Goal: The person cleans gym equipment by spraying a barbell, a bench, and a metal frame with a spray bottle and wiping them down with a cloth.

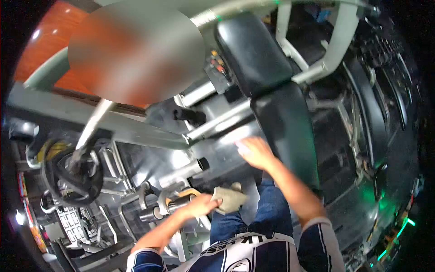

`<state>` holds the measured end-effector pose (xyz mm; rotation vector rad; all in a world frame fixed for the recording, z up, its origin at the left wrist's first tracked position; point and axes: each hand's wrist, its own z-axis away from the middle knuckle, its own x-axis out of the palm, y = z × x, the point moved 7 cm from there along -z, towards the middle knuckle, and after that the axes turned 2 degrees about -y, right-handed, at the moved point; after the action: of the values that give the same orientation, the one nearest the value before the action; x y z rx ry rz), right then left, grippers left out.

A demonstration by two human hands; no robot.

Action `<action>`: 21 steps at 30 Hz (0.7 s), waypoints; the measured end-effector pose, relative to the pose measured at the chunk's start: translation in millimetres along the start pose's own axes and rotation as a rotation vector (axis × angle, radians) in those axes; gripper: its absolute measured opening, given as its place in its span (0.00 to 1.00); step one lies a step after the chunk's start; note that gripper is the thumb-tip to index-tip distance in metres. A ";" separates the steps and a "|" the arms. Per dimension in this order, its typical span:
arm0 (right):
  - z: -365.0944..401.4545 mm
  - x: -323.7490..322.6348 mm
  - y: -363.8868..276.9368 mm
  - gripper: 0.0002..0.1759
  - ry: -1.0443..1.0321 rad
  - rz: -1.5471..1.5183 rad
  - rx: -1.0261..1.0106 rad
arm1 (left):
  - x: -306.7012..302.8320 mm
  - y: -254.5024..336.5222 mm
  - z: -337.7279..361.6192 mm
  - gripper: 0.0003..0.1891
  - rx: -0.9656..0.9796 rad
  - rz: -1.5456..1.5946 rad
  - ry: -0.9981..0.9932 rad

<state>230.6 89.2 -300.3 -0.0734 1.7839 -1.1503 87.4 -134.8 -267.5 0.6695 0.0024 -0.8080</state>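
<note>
My left hand [204,206] is closed on a folded greenish-beige cloth [229,200], thumb on top, held low in front of my jeans. My right hand [256,153] is reached forward beside the black padded bench [286,131], fingers loosely stretched toward the left and slightly blurred. Nothing shows in that hand. Ahead of it, the bench's backrest pad [256,52] is fixed to the grey metal frame. Below and left of my right hand, a light metal post with a black end [183,173] juts from the machine.
A thick grey beam [136,129] crosses at the left. Black weight plates [72,174] hang on a bar there. A small tray with orange and red items [218,68] stands by the backrest. More black benches [369,113] line the right side. A blurred oval hides the upper left.
</note>
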 end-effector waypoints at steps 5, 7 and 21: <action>131.3 -43.9 -53.7 0.15 0.186 -0.260 0.144 | 46.8 -14.3 85.9 0.31 0.069 1.242 0.279; 178.5 -43.1 -48.7 0.14 0.209 -0.415 0.258 | 55.7 -14.3 94.9 0.34 0.347 1.640 0.357; 110.7 -84.0 -186.1 0.13 0.022 -0.219 -0.022 | -41.8 70.7 204.9 0.46 1.415 2.036 -0.070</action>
<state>279.3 -44.4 -116.6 -0.2759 1.8419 -1.2894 55.1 -185.2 -55.0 1.4144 -1.2075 1.3550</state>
